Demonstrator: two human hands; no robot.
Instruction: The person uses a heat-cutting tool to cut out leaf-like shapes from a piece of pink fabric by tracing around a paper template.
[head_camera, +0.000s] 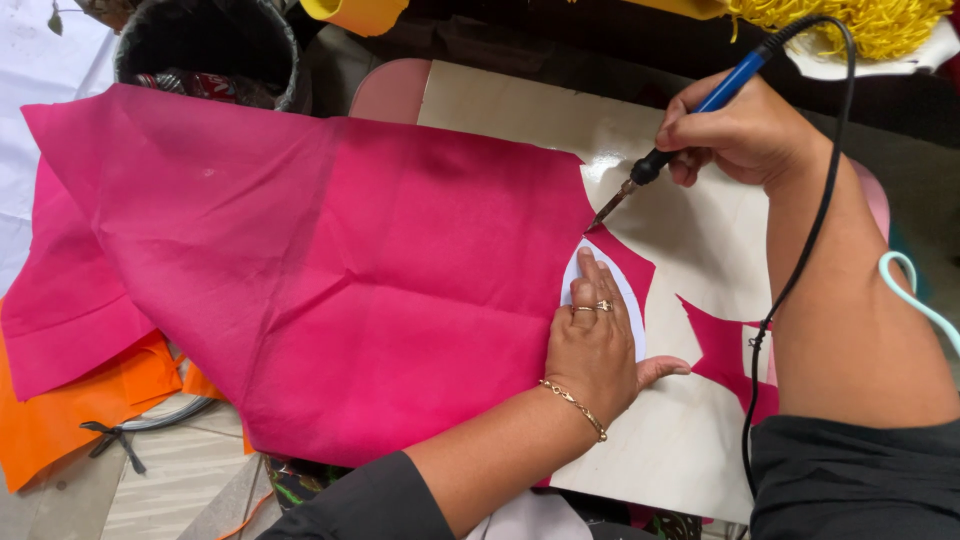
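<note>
Right hand (740, 135) grip closed on soldering iron (690, 125); left hand (592, 345) flat, pressing white template (628, 300), probably card, on pink fabric (350, 270).

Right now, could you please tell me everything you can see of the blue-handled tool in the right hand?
The hot-knife tool looks like a soldering iron: a slim blue handle, a black collar and a thin metal tip. A black cord runs from its back end, looping over the right forearm. The right hand grips it like a pen, slanted down to the left. Its tip meets the edge of the pink fabric, beside the white oval template under the left hand.
</note>
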